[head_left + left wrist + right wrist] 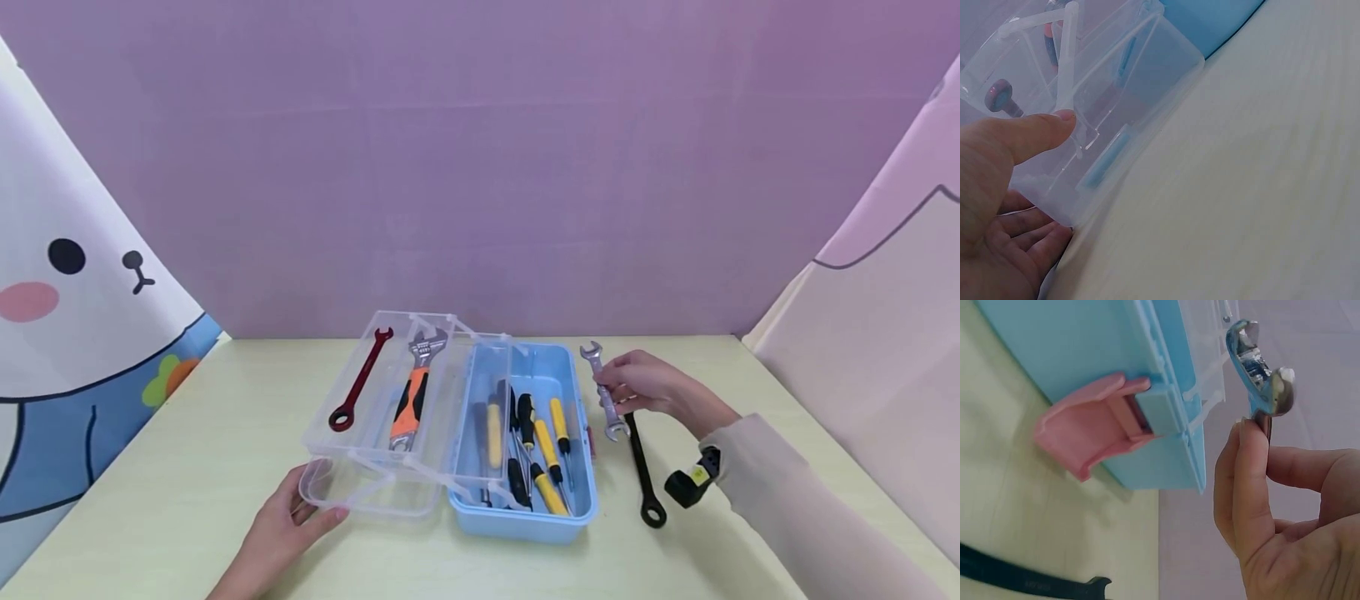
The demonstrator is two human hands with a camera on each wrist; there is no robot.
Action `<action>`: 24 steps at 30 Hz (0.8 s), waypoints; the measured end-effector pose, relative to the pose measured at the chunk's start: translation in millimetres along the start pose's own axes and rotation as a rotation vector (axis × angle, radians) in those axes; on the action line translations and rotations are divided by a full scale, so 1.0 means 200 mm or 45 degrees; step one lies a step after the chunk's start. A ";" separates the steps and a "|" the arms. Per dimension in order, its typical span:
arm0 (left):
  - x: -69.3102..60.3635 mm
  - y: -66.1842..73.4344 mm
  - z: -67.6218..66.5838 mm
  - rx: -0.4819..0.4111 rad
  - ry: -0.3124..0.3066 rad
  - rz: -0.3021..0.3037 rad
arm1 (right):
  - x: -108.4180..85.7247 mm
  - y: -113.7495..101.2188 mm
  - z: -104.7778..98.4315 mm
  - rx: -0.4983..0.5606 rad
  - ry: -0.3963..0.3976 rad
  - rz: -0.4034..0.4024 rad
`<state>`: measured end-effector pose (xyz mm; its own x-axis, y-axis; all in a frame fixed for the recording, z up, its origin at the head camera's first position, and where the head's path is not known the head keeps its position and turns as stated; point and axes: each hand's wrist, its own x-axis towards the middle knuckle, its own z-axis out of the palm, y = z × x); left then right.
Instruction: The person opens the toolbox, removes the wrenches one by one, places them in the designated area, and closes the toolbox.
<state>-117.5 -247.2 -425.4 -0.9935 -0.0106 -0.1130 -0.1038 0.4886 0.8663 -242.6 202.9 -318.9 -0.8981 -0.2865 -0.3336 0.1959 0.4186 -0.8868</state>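
My right hand (pixel 637 382) pinches a silver double open-ended wrench (pixel 609 408) between thumb and fingertips, just right of the blue toolbox (pixel 525 527). One shiny end of that wrench (pixel 1259 372) points up past the fingers in the right wrist view. At the near left corner of the clear plastic tray and lid (pixel 375 498), my left hand (pixel 281 529) grips the edge, thumb over it and fingers at the outer side. In the tray lie a dark red combination wrench (pixel 362 379) and an adjustable wrench (pixel 411 400) with an orange and black handle.
Several yellow and black screwdrivers (pixel 551 450) fill the toolbox, partly behind clear plastic. A black combination wrench (pixel 642 475) lies on the table (pixel 187 467), right of the box. On the box's side, a pink latch (pixel 1094 425) hangs open. A purple backdrop (pixel 480 167) stands behind.
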 end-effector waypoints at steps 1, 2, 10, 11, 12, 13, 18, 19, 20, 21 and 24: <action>0.00 0.00 0.00 -0.005 0.001 -0.001 | 0.00 0.01 0.00 -0.001 0.001 0.002; 0.00 0.00 0.00 -0.004 0.003 -0.001 | -0.01 0.01 -0.01 -0.001 0.007 0.006; 0.02 -0.01 0.00 -0.016 0.002 0.002 | -0.03 0.09 -0.05 0.017 0.016 0.027; 0.02 -0.01 0.00 -0.011 0.001 -0.003 | -0.04 0.10 -0.06 0.022 0.016 0.030; 0.02 -0.01 0.00 -0.006 0.001 -0.007 | -0.04 0.11 -0.07 0.028 0.012 0.031; 0.02 -0.01 0.00 0.001 0.003 -0.013 | -0.05 0.12 -0.07 0.031 0.012 0.033; 0.03 -0.02 0.00 0.041 0.010 -0.024 | -0.07 0.16 -0.11 0.061 0.005 0.033; 0.03 -0.02 0.00 0.037 0.011 -0.019 | -0.07 0.17 -0.11 0.063 0.006 0.031; 0.03 -0.02 0.00 0.030 0.012 -0.016 | -0.07 0.18 -0.12 0.068 0.003 0.030; 0.03 -0.02 0.00 0.026 0.011 -0.013 | -0.08 0.19 -0.13 0.076 0.002 0.030; 0.03 -0.03 0.00 0.004 0.009 0.002 | -0.09 0.23 -0.14 0.095 0.000 0.029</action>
<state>-123.3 -249.3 -430.9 -0.9940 -0.0159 -0.1086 -0.1023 0.4916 0.8648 -228.3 252.6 -344.7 -0.8932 -0.2776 -0.3538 0.2451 0.3592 -0.9005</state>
